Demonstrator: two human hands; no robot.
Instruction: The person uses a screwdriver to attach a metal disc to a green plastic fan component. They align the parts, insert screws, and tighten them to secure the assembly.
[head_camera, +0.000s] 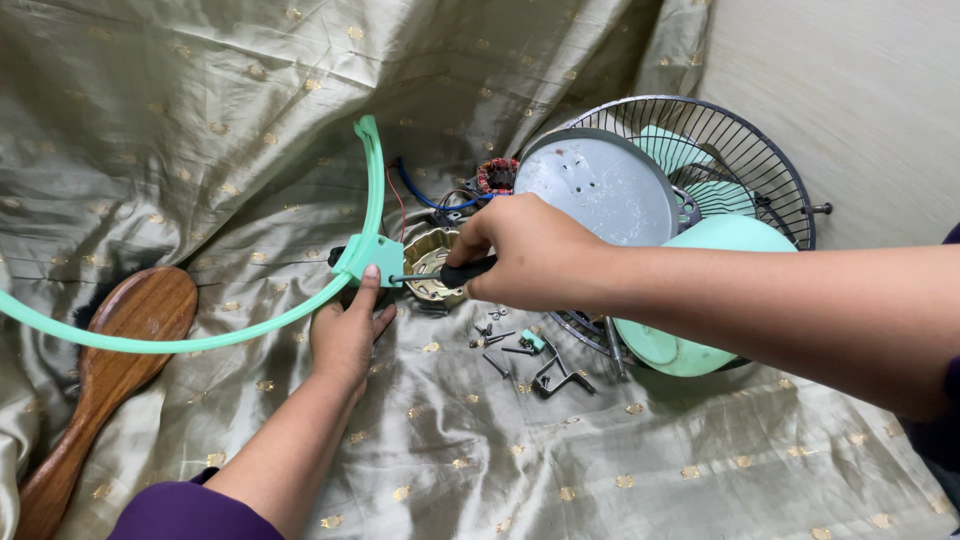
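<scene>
My left hand (347, 328) grips the flat tab of a mint-green plastic ring (372, 190) that curves off to the left. My right hand (522, 250) holds a black-handled screwdriver (462, 271), its tip against that tab. Just behind the tab lies a brass-coloured motor housing (430, 262). A copper-wound motor with blue and red wires (490, 180) sits further back.
A wire fan grille (745, 160) holds a grey round plate (600, 185), green blades and a mint-green dome cover (700, 300). Several loose screws and small clips (520, 355) lie on the gold-dotted olive cloth (600, 460). A wooden brush (110, 360) lies at left.
</scene>
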